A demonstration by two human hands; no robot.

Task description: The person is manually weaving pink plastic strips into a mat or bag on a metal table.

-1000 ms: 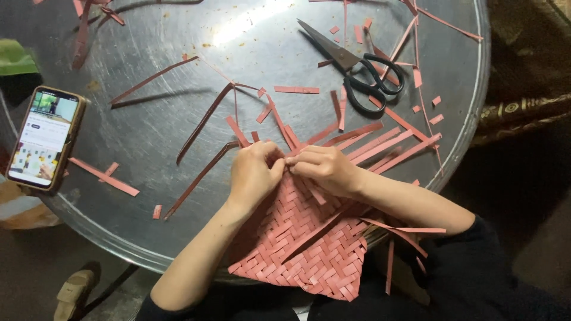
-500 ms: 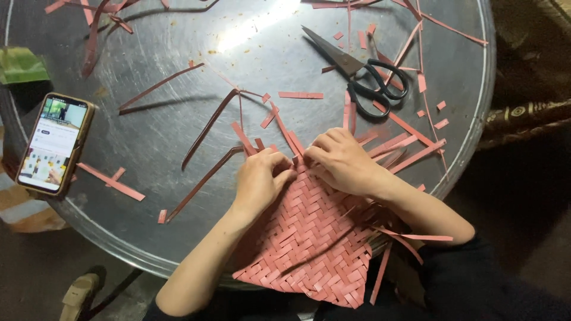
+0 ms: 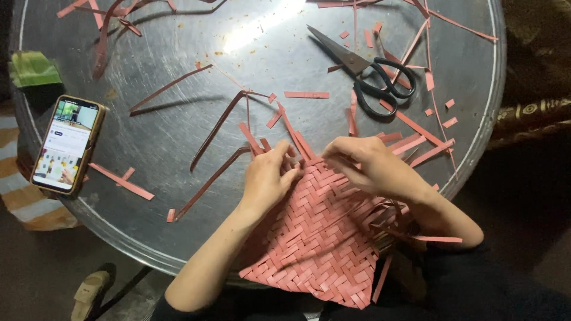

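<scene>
A pink woven mat (image 3: 321, 238) of flat strips lies at the near edge of a round metal table (image 3: 178, 119), partly hanging over it. My left hand (image 3: 267, 178) presses on the mat's upper left edge, its fingers pinching loose strip ends. My right hand (image 3: 369, 163) rests on the mat's upper right part, fingers curled on strips at the weaving edge. Loose pink strips (image 3: 416, 142) fan out from the mat toward the far right.
Black-handled scissors (image 3: 372, 74) lie at the far right of the table. A phone (image 3: 66, 145) with a lit screen lies at the left rim. A green scrap (image 3: 33, 68) sits far left. Long pink strips (image 3: 217, 128) and short offcuts are scattered across the table.
Both hands have shifted slightly along the mat's upper edge while working the strips. The view has moved a little, so the table's things sit lower in the frame.
</scene>
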